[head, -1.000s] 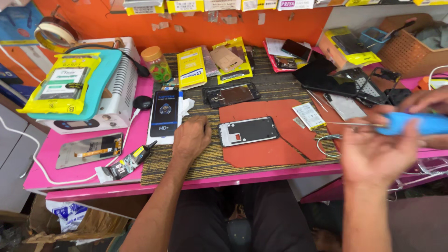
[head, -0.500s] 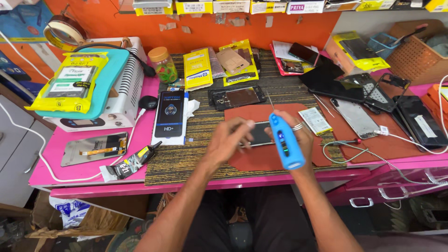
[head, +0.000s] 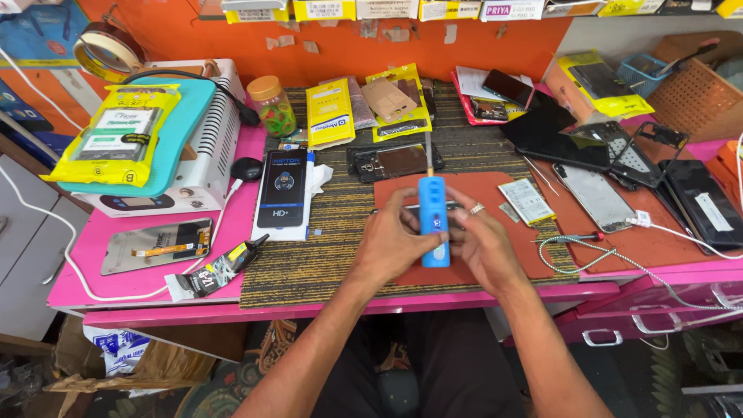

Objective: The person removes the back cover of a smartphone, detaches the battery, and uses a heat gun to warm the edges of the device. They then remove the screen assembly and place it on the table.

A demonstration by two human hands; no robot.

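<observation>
A blue electric screwdriver [head: 434,220] stands nearly upright over the red work mat [head: 495,193], its thin bit pointing away from me. My left hand [head: 392,241] and my right hand [head: 481,244] both grip its body from either side. A ring shows on a finger of the right hand. Behind the tool, mostly hidden by my fingers, lies a phone [head: 455,207] on the mat. Another opened phone [head: 396,160] lies just beyond the mat.
A black boxed screen protector [head: 282,191] and a glue tube [head: 219,270] lie left of the mat. A white and teal machine [head: 178,147] stands far left. Phone parts and screens [head: 611,155] crowd the right, with a white cable [head: 619,259] near the edge.
My right hand brought the blue screwdriver in from the right and turned it upright. My left hand rose off the phone and closed on the tool.
</observation>
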